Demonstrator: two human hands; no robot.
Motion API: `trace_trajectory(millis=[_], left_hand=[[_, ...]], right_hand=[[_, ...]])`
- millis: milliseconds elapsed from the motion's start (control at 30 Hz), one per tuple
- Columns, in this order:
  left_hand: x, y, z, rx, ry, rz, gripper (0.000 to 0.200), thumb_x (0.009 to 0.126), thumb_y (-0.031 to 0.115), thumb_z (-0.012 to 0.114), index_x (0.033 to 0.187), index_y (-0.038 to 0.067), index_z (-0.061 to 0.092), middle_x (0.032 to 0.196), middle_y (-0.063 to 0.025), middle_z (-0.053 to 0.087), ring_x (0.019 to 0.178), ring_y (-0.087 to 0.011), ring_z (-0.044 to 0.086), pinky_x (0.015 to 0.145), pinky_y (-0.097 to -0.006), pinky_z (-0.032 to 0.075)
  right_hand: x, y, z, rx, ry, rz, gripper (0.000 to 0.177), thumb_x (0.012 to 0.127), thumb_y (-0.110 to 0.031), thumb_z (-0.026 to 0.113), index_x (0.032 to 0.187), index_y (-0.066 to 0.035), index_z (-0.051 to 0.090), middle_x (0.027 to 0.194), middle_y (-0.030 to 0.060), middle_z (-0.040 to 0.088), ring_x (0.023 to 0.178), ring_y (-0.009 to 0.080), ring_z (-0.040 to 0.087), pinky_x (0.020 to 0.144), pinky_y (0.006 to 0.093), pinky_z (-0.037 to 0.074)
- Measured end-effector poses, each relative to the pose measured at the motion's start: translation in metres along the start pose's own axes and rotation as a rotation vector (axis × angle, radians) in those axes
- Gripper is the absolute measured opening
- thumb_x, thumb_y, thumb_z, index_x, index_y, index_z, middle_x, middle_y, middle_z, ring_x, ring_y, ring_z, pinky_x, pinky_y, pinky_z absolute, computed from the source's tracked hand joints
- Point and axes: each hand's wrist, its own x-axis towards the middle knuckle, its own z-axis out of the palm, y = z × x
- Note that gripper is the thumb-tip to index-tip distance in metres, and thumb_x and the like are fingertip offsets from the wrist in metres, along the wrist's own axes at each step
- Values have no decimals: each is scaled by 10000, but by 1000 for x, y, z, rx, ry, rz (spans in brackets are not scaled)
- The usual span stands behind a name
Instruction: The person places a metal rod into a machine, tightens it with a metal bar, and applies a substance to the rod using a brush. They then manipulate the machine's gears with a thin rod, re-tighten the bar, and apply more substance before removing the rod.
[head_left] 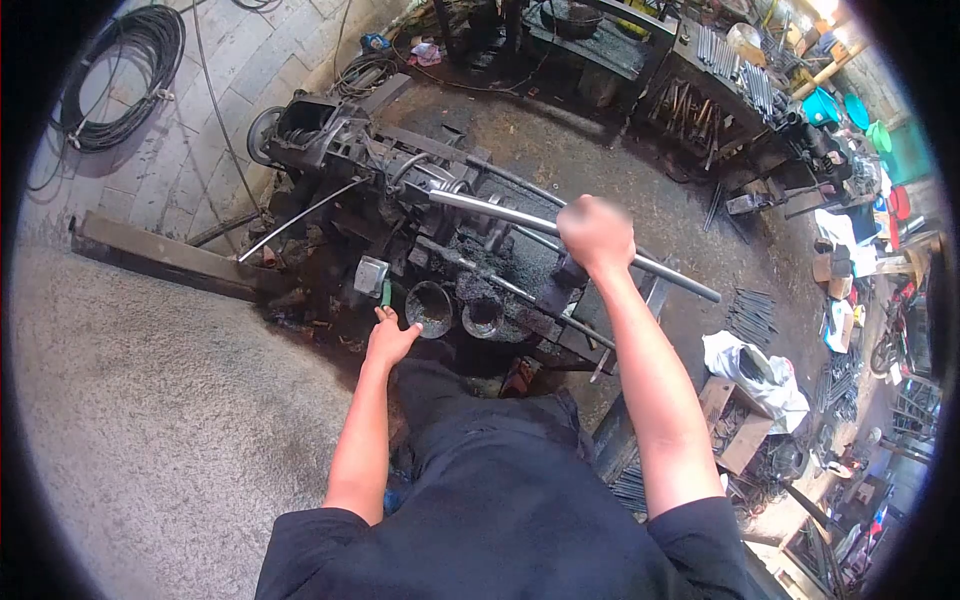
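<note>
My right hand (pixel 597 236) is wrapped round a long shiny metal bar (pixel 500 209), which slants over the lathe-like machine (pixel 400 165). The bar's far left end lies near the machine's spindle area. My left hand (pixel 390 338) is lower down, its thumb spread away from the fingers. Its fingertips meet the lower end of a green handle (pixel 386 292), just below a grey metal box (pixel 371 276). Two round bowls, a larger bowl (pixel 429 309) and a smaller bowl (pixel 483 317), are right of that hand. Dark metal shavings (pixel 520 265) cover the machine's bed.
A long steel beam (pixel 170 258) lies on the left beside the grey floor. Coiled black cable (pixel 120 75) hangs on the wall. Metal rods (pixel 752 318) lie on the floor at right, near a white sack (pixel 755 375). A bench (pixel 715 90) at the back carries more rods.
</note>
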Motion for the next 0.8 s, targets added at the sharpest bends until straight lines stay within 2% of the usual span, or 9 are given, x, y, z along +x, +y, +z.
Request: trace_trajectory(millis=[100,167,267,600,700,767,800], left_hand=[[0,0,1,3,9,11,981,827,461,655,1451,-156,219,1505,-398,167,1311,-450,441,1093,-413,384],[0,-1,2,-11,20,18,988,825,454,664,1450,-162,210,1499,-410,162,1307,-458,440,1094,-417,382],[1,-5,6,6,28,42,989,824,453,668,1448,-164,211,1496,-416,156,1299,-465,445,1089,-421,388],[0,1,4,18,13,11,992,830,463,663,1446,-167,208,1498,-417,144,1289,-468,453,1080,-426,397],[3,-2,11,3,24,9,980,834,419,680,1450,-167,194,1494,-419,163,1290,-470,453,1086,-417,393],[12,-16,29,13,292,120,938,839,342,693,1467,-138,189,1489,-404,227,1247,-483,493,1066,-431,411],[7,-6,22,10,294,121,938,839,342,693,1467,-138,189,1489,-404,227,1247,-483,493,1066,-431,411]], right_hand=[[0,0,0,10,-4,-12,331,816,-363,563,863,-52,668,882,195,699,860,388,685,783,491,545],[2,-1,-1,1,-28,6,318,800,-346,581,944,-96,715,902,199,706,871,385,687,799,477,545],[2,-1,0,-14,-25,2,320,804,-349,583,951,-96,715,903,197,707,870,384,688,792,478,546],[2,2,3,5,-8,-23,318,808,-354,582,920,-82,701,889,196,705,863,391,686,781,486,545],[4,2,6,7,13,-55,312,808,-351,574,892,-73,687,875,198,700,856,400,682,776,494,543],[4,-1,3,-2,-7,-34,310,812,-350,563,876,-69,677,872,197,699,850,404,679,775,499,541],[5,-3,1,-3,-5,-36,310,812,-350,563,876,-69,677,872,197,699,850,404,679,775,499,541]])
